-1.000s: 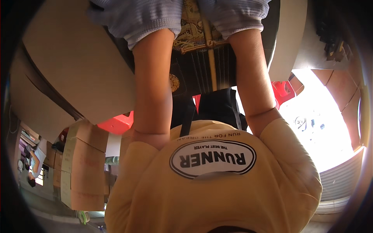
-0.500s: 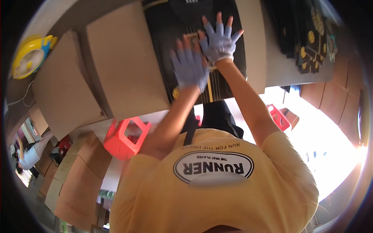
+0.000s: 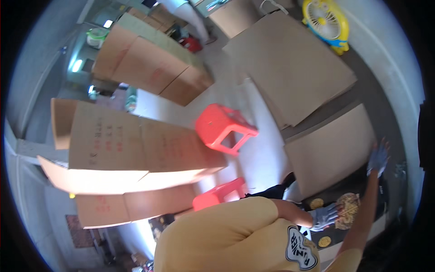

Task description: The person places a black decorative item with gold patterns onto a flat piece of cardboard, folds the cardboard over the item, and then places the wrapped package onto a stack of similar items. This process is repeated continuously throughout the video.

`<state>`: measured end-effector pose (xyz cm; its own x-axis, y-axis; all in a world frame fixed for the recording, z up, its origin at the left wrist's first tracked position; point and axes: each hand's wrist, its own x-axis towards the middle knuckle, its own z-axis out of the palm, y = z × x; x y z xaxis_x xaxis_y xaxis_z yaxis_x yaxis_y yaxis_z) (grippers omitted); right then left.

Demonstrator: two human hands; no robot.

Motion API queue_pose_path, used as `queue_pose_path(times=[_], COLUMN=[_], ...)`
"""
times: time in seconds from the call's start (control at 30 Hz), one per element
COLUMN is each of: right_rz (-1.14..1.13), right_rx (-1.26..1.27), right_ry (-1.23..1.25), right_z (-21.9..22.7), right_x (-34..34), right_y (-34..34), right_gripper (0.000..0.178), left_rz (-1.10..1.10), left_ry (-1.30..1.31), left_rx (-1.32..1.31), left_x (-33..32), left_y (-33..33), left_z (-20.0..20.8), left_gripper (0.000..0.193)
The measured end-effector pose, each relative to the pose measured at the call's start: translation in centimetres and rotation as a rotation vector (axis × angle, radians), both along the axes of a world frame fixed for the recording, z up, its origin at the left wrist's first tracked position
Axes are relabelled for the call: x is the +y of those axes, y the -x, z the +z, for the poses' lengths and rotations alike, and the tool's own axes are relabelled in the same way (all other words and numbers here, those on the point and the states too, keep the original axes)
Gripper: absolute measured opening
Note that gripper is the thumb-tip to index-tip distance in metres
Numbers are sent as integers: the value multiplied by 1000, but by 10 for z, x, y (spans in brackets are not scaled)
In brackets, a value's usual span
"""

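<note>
A black sheet (image 3: 312, 235) with gold round prints lies at the lower right; whether it is cloth or paper I cannot tell. My left hand (image 3: 324, 216), in a grey-blue fingerless glove, rests on it with fingers stretched out beside a large gold print (image 3: 348, 211). Further along, my right hand (image 3: 378, 156), gloved the same way, reaches across to the sheet's far corner, next to a brown cardboard sheet (image 3: 333, 149). Its fingers are spread. Neither hand grips anything, and my right forearm covers part of the black sheet.
Another stack of cardboard (image 3: 290, 68) lies on the table beyond, with a yellow and blue fan (image 3: 322, 20) past it. Red plastic stools (image 3: 215, 124) stand on the floor. Large cardboard boxes (image 3: 108, 140) fill the left. Another person's arm (image 3: 195, 22) shows at the top.
The head view has swung left, so the table now runs up the right side. My hands, close together before, are now apart; the right one has reached to the sheet's far corner.
</note>
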<state>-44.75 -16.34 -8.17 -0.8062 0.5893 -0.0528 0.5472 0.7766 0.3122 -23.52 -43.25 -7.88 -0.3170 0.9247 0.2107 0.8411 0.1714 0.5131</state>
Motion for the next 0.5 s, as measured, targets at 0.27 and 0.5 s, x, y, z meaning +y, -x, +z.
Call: queue_pose_path(times=[0.27,0.5], right_rz=[380,946], right_rx=[520,738], right_ry=[330,883], right_z=[35,-25], right_x=[-75,-296], right_y=[-30,-107], right_gripper=[46,33], left_rz=[-94,-37], left_ry=[147,-24], left_rx=[-228,249], left_x=[3,0], left_y=[32,40], left_z=[27,23], left_gripper=[34,63])
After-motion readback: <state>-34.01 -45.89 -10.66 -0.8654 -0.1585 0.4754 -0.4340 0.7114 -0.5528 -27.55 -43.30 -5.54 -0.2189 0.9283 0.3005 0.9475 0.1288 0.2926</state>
